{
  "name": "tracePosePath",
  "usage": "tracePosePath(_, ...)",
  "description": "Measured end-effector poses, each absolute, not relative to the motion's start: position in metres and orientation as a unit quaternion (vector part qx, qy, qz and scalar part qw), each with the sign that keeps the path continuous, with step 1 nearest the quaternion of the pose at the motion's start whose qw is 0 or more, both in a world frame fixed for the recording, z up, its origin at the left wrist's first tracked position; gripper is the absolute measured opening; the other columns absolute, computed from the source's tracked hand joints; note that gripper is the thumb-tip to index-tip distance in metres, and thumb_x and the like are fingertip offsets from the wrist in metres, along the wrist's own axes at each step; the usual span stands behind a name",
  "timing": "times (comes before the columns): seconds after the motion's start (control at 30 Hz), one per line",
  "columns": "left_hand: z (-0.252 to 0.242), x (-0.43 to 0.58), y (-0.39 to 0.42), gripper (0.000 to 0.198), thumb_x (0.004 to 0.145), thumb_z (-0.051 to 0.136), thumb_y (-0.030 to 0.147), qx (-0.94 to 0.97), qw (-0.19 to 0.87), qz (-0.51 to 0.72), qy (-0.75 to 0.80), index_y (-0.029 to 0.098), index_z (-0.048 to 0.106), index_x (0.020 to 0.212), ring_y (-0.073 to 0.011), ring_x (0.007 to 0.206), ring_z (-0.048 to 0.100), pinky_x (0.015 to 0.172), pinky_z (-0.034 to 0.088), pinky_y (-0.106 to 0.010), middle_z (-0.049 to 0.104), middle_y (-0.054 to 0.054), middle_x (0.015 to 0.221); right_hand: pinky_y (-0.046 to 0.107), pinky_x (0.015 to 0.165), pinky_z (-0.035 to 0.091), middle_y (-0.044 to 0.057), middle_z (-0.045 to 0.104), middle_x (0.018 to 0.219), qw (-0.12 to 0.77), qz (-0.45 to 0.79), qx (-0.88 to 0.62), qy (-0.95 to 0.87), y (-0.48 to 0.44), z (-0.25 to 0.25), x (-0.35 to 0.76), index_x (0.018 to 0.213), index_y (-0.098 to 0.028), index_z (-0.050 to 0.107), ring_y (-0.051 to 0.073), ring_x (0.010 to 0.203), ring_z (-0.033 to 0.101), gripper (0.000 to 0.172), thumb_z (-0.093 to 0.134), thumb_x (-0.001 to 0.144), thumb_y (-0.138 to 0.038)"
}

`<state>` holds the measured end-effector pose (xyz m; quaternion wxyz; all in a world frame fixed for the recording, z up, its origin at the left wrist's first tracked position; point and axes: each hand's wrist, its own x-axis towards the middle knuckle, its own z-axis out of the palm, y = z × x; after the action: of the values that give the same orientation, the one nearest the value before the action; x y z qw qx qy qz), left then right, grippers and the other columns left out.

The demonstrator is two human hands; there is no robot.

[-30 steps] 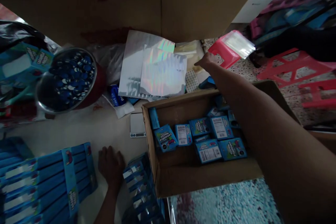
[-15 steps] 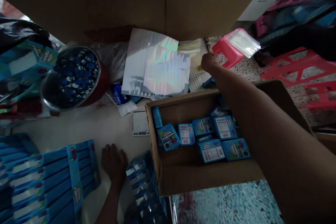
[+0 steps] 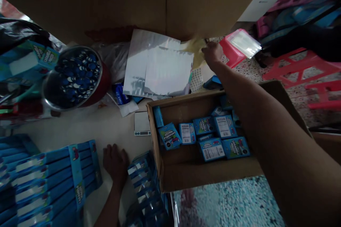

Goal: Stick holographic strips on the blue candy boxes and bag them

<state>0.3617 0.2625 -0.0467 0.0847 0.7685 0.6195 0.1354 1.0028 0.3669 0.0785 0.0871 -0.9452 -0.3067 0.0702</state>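
Note:
My left hand [image 3: 115,161] rests palm-down on the pale tabletop with its fingers apart and nothing held. It lies between stacked long blue boxes [image 3: 60,173] and a row of blue packs with shiny faces [image 3: 144,181]. Across an open cardboard box [image 3: 191,181], my right arm stretches to the table's far edge. There my right hand [image 3: 214,54] has its fingers closed at the edge of a yellowish clear plastic bag [image 3: 196,50]; the fingertips are partly hidden. Several small blue "Caramelo Macizo" boxes [image 3: 204,126] lie loose inside the cardboard box, some hidden beneath my forearm.
Silvery sheets [image 3: 169,72] lie beyond the box, near a small scale [image 3: 142,123]. A metal bowl [image 3: 99,92] holds many blue-and-white pieces. A large cardboard panel [image 3: 133,7] stands behind. Red plastic stools [image 3: 233,49] are on the speckled floor at right.
My right hand has shifted slightly up, and the yellowish plastic bag beside it has changed shape and blurred. My left hand has stayed put. The view has moved a little.

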Motion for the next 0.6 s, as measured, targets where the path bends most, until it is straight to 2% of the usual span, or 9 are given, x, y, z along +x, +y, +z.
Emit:
tracePosePath(0.13,-0.044,0.364,0.262,0.055,0.1,0.05,0.043,0.773,0.074,0.134,0.616,0.008,0.057,0.142,-0.0422,0.155,0.038,0.124,0.035,-0.061,0.053,-0.028,0.154,0.035,0.08,0.029,0.02,0.07,0.133,0.155,0.032,-0.943,-0.294,0.365,0.095,0.981,0.13,-0.01,0.068,0.014,0.105,0.058,0.034,0.052,0.108,-0.031)
tracePosePath(0.37,-0.039,0.37,0.259,0.055,0.1,0.049,0.044,0.758,0.098,0.141,0.629,0.01,0.056,0.143,-0.0408,0.157,0.036,0.126,0.033,-0.061,0.051,-0.026,0.155,0.034,0.08,0.027,0.019,0.071,0.129,0.163,-0.009,-0.93,-0.328,0.36,0.137,0.966,0.127,-0.007,0.067,0.018,0.113,0.059,0.036,0.049,0.111,-0.034)
tracePosePath(0.6,-0.033,0.376,0.259,0.054,0.101,0.047,0.044,0.752,0.114,0.145,0.633,0.01,0.057,0.142,-0.0411,0.157,0.035,0.125,0.032,-0.062,0.05,-0.026,0.156,0.032,0.083,0.032,0.017,0.073,0.125,0.153,-0.051,-0.911,-0.38,0.371,0.193,0.952,0.124,-0.008,0.069,0.017,0.106,0.06,0.034,0.049,0.11,-0.032)
